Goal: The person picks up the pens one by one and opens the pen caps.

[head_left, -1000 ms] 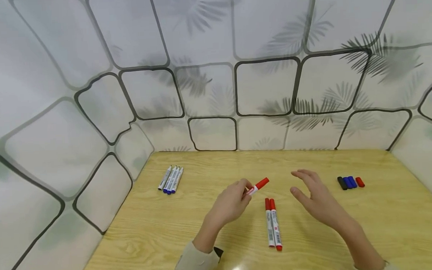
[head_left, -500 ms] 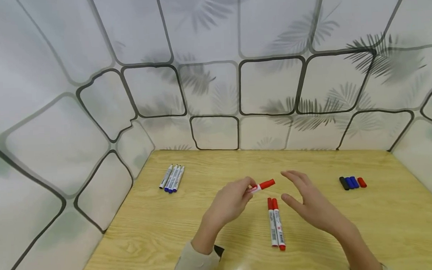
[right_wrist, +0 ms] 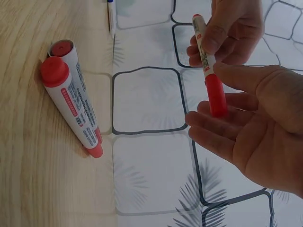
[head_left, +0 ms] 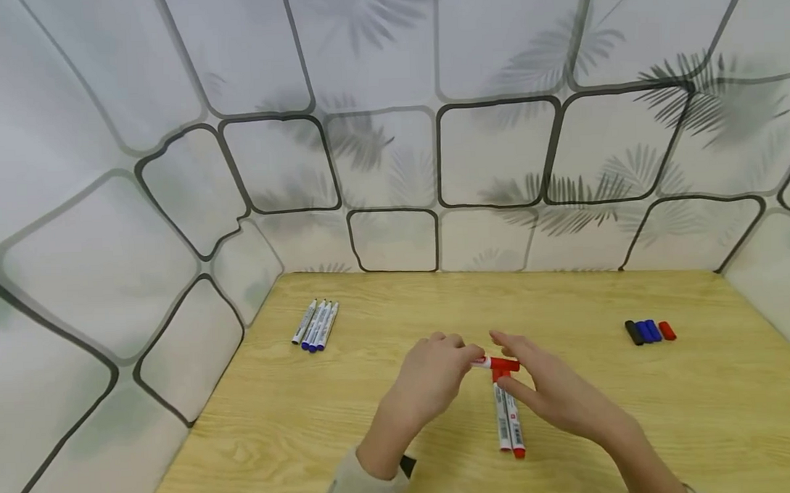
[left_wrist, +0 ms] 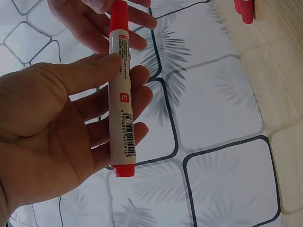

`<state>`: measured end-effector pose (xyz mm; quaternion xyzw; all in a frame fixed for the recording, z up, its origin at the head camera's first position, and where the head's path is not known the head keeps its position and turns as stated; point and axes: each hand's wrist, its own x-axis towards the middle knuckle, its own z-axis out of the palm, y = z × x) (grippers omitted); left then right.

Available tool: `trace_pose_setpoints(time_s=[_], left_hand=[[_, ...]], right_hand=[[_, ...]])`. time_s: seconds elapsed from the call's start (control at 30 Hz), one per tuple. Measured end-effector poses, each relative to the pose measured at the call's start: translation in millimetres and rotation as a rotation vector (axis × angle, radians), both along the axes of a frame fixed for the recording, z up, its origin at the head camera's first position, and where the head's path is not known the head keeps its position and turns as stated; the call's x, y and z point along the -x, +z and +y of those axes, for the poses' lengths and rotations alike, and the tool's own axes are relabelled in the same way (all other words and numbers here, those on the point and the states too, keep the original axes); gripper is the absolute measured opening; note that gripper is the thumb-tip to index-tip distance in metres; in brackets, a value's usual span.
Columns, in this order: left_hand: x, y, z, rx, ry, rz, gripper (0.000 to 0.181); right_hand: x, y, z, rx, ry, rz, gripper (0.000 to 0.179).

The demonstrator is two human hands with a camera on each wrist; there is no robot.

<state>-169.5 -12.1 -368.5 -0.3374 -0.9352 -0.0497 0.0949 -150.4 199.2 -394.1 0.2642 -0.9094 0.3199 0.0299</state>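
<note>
A red marker (left_wrist: 122, 94) with a white barrel and red cap is pinched between the thumb and fingers of my left hand (head_left: 432, 376), above the table. Its cap (right_wrist: 215, 97) points toward my right hand (head_left: 557, 386). That hand has its thumb and fingers spread around the cap, fingers fairly straight; whether they touch it is hard to tell. Two more red markers (head_left: 508, 417) lie side by side below, capped, their cap ends partly hidden by my right hand and the held marker.
Several uncapped markers (head_left: 316, 325) with blue or black ends lie together at the back left of the wooden table (head_left: 264, 440). At the right, a row of loose caps (head_left: 649, 331) shows black, blue and red. A patterned white wall (head_left: 392, 167) bounds the table.
My right hand has moved left until its thumb and fingers surround the marker's cap. My left hand has shifted right and turned the marker nearly level, cap to the right.
</note>
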Motion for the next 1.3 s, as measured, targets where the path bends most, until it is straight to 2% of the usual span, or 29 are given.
trace_pose_setpoints(time_s=[0.17,0.43,0.63,0.8,1.03,1.3], left_hand=[[-2.1,1.6,2.6,0.050,0.016,0.045,0.026],[-3.4,2.6,2.4,0.076,0.013,0.048,0.023],[-4.1,4.6,2.9,0.095,0.004,0.032,0.025],[-4.9,4.0,4.2,0.118,0.000,0.010,0.029],[-4.5,2.3,5.3,0.131,-0.009,0.034,0.034],[-4.3,1.0,3.6,0.126,-0.049,0.011,0.025]], right_hand=[[0.0,1.3,-3.8,0.006,0.034,-0.089,0.065],[1.4,3.2,-2.9,-0.004,0.077,-0.135,0.065],[5.1,2.5,-3.1,-0.002,0.108,-0.168,0.049],[5.7,0.7,-3.7,-0.006,0.091,-0.185,0.042],[6.2,0.2,-5.8,-0.050,0.043,-0.165,0.038],[6.5,-1.6,-5.2,-0.023,0.037,-0.202,0.033]])
